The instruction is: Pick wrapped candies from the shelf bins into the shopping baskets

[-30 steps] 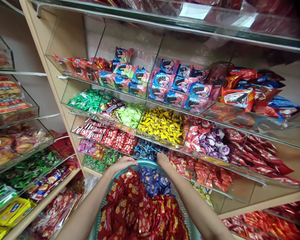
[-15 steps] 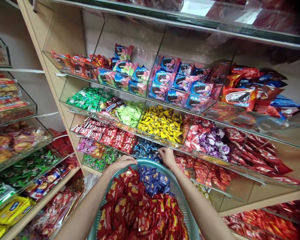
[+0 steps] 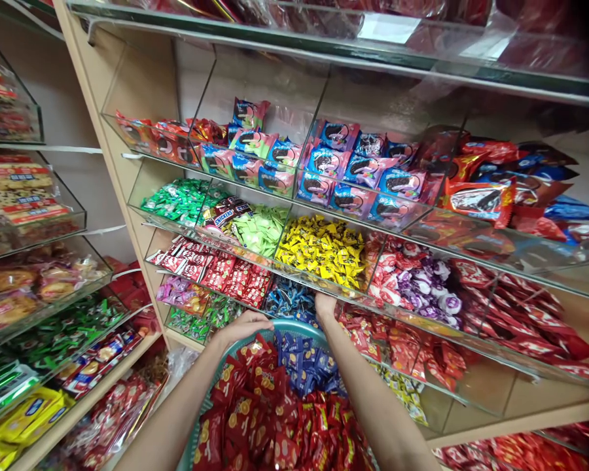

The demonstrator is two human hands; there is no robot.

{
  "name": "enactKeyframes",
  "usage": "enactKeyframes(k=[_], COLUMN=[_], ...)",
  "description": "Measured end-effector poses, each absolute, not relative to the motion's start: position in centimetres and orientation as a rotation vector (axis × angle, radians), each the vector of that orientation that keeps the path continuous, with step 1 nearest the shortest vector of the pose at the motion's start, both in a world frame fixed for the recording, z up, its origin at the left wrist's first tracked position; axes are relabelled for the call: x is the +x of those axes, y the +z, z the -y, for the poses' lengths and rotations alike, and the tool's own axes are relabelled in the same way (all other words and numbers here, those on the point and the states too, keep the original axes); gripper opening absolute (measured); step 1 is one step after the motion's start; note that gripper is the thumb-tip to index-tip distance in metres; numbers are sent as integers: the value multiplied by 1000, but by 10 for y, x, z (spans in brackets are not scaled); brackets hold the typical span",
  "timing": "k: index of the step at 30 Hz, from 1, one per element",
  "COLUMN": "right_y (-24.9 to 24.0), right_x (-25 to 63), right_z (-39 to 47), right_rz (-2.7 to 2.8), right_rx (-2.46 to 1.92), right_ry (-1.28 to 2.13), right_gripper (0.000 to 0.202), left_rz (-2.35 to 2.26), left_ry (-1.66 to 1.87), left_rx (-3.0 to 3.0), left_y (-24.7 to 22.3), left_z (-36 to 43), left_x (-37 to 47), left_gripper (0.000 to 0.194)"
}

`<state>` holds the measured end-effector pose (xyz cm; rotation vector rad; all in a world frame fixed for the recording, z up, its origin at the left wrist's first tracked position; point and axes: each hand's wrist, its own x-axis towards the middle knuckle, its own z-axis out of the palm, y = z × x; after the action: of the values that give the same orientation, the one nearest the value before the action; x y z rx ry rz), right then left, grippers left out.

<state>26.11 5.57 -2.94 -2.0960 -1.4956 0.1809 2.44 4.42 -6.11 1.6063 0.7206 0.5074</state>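
A green plastic basket [image 3: 281, 325] is in front of me, filled with red-wrapped candies [image 3: 260, 399] and dark blue packets [image 3: 304, 363] at its far side. My left hand [image 3: 246, 325] is closed over the basket's far left rim. Beyond that rim, my right hand [image 3: 326, 306] reaches into the low shelf compartment of blue-and-black wrapped candies [image 3: 287, 297], at its right end. The shelf edge hides its fingers, so what they hold does not show. Red-wrapped candies [image 3: 360, 332] lie just right of that wrist.
Glass-fronted shelves rise ahead, with yellow candies [image 3: 321, 252], purple-and-white candies [image 3: 429, 284] and round cookie packs [image 3: 324, 163]. The glass lip [image 3: 343, 294] passes right above my right hand. More packaged snacks [image 3: 24, 190] fill shelves on the left.
My right hand has moved farther into the compartment, and its fingers have gone out of sight. My left hand stays on the basket rim. The view has shifted slightly.
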Motion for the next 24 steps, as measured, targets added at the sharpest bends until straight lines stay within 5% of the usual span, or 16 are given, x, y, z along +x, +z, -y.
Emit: enactKeyframes(k=[16,24], right_y=[-58,-33], right_x=[266,288], right_z=[-56,-40], right_rz=[1403,1756], right_rx=[-1650,-2307], right_ry=[-2,-2], right_gripper=[43,35], left_rz=[-721,-734], left_ry=[500,500], left_rx=[1627,1596], left_y=[-61,-62], left_z=[-45,-44], left_x=[24,24], left_gripper=[36,35])
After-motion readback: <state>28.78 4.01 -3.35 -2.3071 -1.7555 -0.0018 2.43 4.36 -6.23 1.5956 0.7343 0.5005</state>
